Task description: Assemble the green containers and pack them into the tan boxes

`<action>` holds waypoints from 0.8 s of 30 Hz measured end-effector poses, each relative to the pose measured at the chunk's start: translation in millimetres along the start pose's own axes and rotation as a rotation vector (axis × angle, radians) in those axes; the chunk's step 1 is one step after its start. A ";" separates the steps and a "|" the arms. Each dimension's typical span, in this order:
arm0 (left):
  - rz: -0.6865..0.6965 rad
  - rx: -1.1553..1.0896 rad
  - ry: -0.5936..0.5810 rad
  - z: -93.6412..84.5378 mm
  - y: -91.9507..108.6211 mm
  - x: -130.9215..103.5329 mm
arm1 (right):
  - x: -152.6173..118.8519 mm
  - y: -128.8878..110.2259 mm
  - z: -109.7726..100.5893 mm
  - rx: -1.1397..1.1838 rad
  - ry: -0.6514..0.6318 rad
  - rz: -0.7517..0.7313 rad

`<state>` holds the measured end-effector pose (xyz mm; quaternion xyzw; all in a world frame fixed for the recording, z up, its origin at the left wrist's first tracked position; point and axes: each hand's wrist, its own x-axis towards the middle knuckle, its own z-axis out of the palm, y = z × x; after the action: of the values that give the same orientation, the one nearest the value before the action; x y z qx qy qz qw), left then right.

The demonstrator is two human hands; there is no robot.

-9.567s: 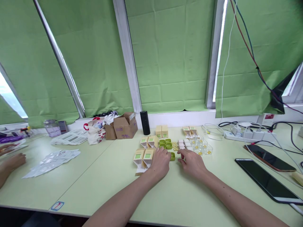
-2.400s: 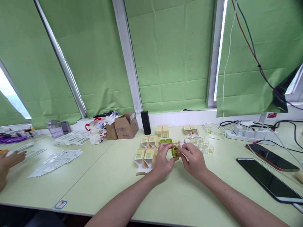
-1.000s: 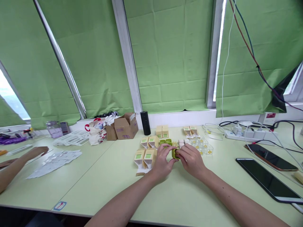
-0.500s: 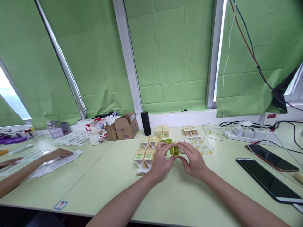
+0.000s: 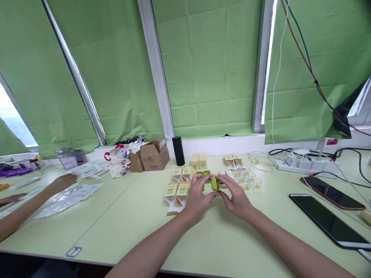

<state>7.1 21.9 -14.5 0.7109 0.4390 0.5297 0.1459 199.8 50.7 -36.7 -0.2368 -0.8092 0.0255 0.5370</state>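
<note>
Above the table, my left hand and my right hand are both closed on a small olive-green case, gripping it by fingertips and thumbs from either side. More green pieces lie just behind my fingers, partly hidden. Left of my left hand stand several small cream boxes with green square labels and white flaps folded out. Clear plastic containers with yellow contents are grouped beyond my right hand.
Two cream boxes and a black cylinder stand farther back, near a cardboard box. Phones, cables and a power strip occupy the right side. At left, a co-worker's hand is above plastic sheets.
The green case has turned between my fingers, so its opening no longer faces me the same way. The co-worker's hand has moved left and back off the sheets' near edge.
</note>
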 end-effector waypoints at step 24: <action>-0.152 -0.097 -0.035 5.2 -3.6 6.8 | -1.3 1.2 4.5 0.106 0.033 0.092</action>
<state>10.4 30.6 -14.7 0.6770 0.4627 0.5252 0.2275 196.7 52.1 -40.1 -0.2456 -0.7860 0.0891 0.5603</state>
